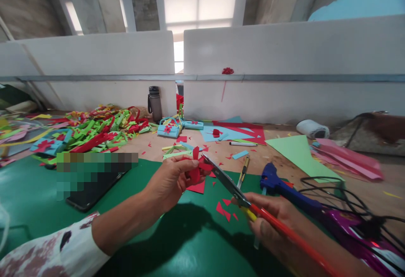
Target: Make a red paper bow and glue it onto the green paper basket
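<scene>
Left hand point(172, 180): fingers are pressed together on the red paper point(198, 168); thumb and fingertips pinch its left side.
Red paper: a small cut piece, held in the air above the mat point(47, 209), at 10 o'clock from the right hand.
Right hand point(272, 222): it is closed around the handles of the scissors point(228, 182), low in the view at 4 o'clock.
Scissors: red and yellow handles; the blades point to 10 o'clock and their tip touches the red paper. How far the blades are apart, I cannot tell.
Scraps point(223, 210): small red pieces lie on the mat, just under the blades, at 6 o'clock from the paper.
Glue gun point(284, 190): blue, it lies at 12 o'clock from the right hand, very near to it.
Knife point(243, 172): yellow and black, at 3 o'clock from the paper, partly on the mat's far edge.
Pen point(243, 144): white, at 12 o'clock from the knife.
Phone point(88, 196): black, flat on the mat, at 9 o'clock from the left hand.
Chains point(95, 131): a pile of green and red paper loops, at 10 o'clock from the left hand.
Bottle point(155, 103): dark, upright at the wall, at 12 o'clock from the left hand.
Cables point(348, 196): black, at 3 o'clock from the glue gun.
</scene>
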### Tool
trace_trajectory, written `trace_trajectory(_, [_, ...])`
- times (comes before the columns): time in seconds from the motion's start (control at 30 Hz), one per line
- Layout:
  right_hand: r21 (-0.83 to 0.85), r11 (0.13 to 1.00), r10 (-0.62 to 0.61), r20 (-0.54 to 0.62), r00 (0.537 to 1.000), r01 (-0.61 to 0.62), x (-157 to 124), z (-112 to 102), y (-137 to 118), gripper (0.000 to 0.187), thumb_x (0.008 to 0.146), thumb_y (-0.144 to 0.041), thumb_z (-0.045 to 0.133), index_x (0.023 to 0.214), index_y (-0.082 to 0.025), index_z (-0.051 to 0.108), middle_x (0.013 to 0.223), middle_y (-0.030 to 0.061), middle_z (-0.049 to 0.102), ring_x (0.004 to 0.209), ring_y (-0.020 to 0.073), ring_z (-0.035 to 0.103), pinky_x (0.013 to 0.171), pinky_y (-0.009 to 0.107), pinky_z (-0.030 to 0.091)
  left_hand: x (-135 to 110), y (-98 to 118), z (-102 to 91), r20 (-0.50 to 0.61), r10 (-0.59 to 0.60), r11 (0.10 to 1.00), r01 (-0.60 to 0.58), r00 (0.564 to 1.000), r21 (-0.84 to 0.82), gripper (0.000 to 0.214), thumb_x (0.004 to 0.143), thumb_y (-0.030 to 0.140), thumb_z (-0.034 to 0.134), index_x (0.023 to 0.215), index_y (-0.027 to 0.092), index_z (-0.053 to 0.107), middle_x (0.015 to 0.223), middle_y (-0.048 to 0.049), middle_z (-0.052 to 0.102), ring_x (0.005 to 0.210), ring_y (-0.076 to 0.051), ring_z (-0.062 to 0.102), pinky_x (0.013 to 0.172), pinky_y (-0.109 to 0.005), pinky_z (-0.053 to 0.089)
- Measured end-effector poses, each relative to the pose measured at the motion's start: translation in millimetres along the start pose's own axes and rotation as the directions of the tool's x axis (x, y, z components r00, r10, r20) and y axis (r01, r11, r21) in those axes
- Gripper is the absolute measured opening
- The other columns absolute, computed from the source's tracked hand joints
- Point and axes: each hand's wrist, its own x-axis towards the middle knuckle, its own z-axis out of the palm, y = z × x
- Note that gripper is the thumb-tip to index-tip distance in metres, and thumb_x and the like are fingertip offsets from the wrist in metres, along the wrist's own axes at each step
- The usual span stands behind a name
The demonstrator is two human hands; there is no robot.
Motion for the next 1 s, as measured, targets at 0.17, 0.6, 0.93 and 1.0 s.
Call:
trace_trajectory(0.17, [0.054, 0.998, 0.023, -0.005, 1.000, -0.023, 1, 1, -6, 0.054, 0.076, -0.071, 0.052, 0.087, -0.018, 0.058, 0.062, -0.0046, 0.034, 0.053, 0.0078, 0.023, 0.045, 0.023, 0.017, 1, -2, -0.6, 0.000, -0.002, 1.000, 0.002, 1.000, -0.001, 0.011, 0.060, 0.015, 0.074, 0.063, 0.012, 0.064, 0.064, -0.0039, 0.068, 0.072, -0.018, 0.068, 0.064, -0.024, 0.050])
trace_trajectory(0.6, [-0.052, 0.999, 0.005, -0.157, 0.988, -0.013, 4, -7, -16, 0.056, 0.074, -0.065, 0.059, 0.103, -0.018, 0.063, 0.065, -0.0010, 0.052, 0.053, 0.0102, 0.042, 0.048, 0.022, 0.034, 6, -10, -7.8, -0.039, -0.019, 0.998, 0.021, 0.999, 0.052, 0.014, 0.072, 0.020, 0.071, 0.079, 0.010, 0.065, 0.076, -0.0087, 0.070, 0.071, -0.018, 0.066, 0.060, -0.027, 0.052])
trace_trajectory(0.93, [-0.634, 0.759, -0.176, -0.420, 0.890, -0.149, 22, -28, -53, 0.039, 0.078, -0.028, 0.062, 0.116, -0.019, 0.059, 0.104, 0.0080, 0.068, 0.091, 0.0233, 0.062, 0.077, 0.031, 0.046, 9, -18, -14.8, -0.079, -0.058, 0.982, 0.072, 0.995, 0.174, 0.017, 0.068, 0.018, 0.077, 0.078, 0.011, 0.064, 0.057, 0.0019, 0.060, 0.047, -0.005, 0.051, 0.044, -0.014, 0.040])
trace_trajectory(1.0, [-0.761, 0.632, -0.237, -0.369, 0.899, -0.146, 29, -29, -57, 0.038, 0.081, -0.026, 0.057, 0.119, -0.020, 0.057, 0.104, 0.0086, 0.069, 0.092, 0.0247, 0.062, 0.075, 0.031, 0.045, 9, -25, -14.4, -0.074, -0.099, 0.975, 0.111, 0.992, 0.192, 0.016, 0.067, 0.015, 0.077, 0.073, 0.012, 0.062, 0.053, 0.0038, 0.056, 0.043, -0.005, 0.049, 0.042, -0.014, 0.039])
